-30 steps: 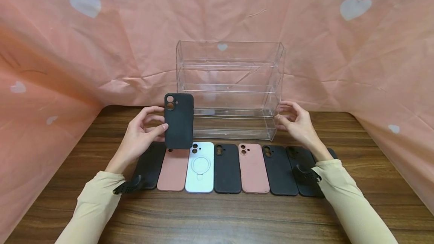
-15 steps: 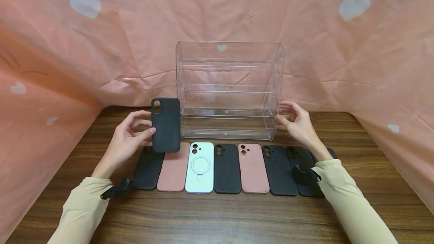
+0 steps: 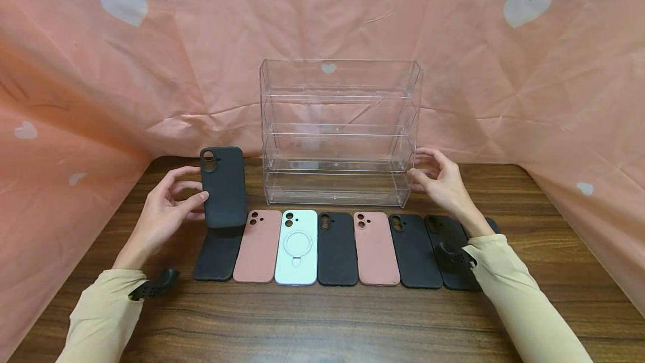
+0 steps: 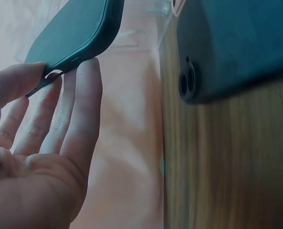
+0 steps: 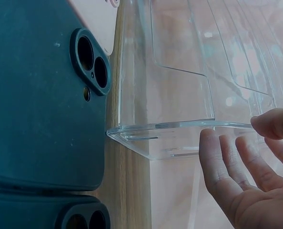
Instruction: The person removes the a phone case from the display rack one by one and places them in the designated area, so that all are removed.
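My left hand pinches a black phone case by its left edge, thumb in front and fingers behind. The case is raised upright, camera cutout at top left, over the upper part of a flat black phone case at the row's left end. In the left wrist view, the held case sits at the fingertips. At the right side of a clear acrylic tiered rack, my right hand touches the side panel with thumb and fingertips; the right wrist view shows the fingers fairly straight there.
Along the table, before the rack, lie a pink case, a white case with a ring, a black case, another pink case and further black cases, partly under the right wrist. Pink cloth hangs behind.
My left hand has carried the black phone case leftward, from in front of the rack's left side to above the row's left end. My right hand has stayed at the rack.
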`<state>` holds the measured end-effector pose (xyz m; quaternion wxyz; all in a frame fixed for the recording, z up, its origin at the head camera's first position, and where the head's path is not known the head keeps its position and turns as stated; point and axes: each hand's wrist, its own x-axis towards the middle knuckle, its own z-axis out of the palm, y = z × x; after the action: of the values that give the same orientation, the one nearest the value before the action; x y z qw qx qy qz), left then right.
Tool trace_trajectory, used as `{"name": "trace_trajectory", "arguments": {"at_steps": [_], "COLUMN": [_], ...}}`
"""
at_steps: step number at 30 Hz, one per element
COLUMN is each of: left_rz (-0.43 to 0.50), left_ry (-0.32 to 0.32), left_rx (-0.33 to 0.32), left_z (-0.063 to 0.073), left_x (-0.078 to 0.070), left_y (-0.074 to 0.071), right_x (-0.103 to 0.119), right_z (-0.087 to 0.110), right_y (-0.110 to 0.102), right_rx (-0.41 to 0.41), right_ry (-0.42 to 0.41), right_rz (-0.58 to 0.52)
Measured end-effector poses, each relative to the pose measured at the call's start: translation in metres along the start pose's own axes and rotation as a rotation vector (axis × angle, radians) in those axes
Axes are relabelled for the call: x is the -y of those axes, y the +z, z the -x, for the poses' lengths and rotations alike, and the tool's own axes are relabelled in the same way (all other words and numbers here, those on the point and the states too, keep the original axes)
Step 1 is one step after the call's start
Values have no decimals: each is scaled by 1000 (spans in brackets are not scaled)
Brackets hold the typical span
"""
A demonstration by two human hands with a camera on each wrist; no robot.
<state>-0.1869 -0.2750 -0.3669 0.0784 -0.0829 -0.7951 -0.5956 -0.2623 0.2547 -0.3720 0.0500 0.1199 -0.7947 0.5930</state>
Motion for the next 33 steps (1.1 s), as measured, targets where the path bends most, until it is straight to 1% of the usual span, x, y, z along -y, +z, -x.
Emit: {"name": "trace_trajectory", "arguments": {"at_steps": [7,9,14,18,22,26,31,33], "left_rz": [36,10,-83,-124,-151,-172,-213,-214], "left_ry": [-52,-66,-104,-136,-166,-187,-207,-222], "left_rx": [-1,7,51,83,86,95,133,149], "left_z": [5,6,11,17,22,26,30,33], "left_x": [11,14,24,33,40,44,47,48], "left_y": [-17,-24,-42,-56,-68,-78,-86,-88], "right_x": [-1,-1,-1,-1,0,0,1,1], "right_z": [0,0,-1,-1,-1,-2,-1,-1], "right_y": [0,1,2,2,2,1,1,1], "right_rx": [-3,-3,-4,-1,0,2,2,3], "right_ry": [-2,-4,-4,-1,-4,-9,-6,-5], "right_rz": [6,8,4,0,3,4,0,2]}}
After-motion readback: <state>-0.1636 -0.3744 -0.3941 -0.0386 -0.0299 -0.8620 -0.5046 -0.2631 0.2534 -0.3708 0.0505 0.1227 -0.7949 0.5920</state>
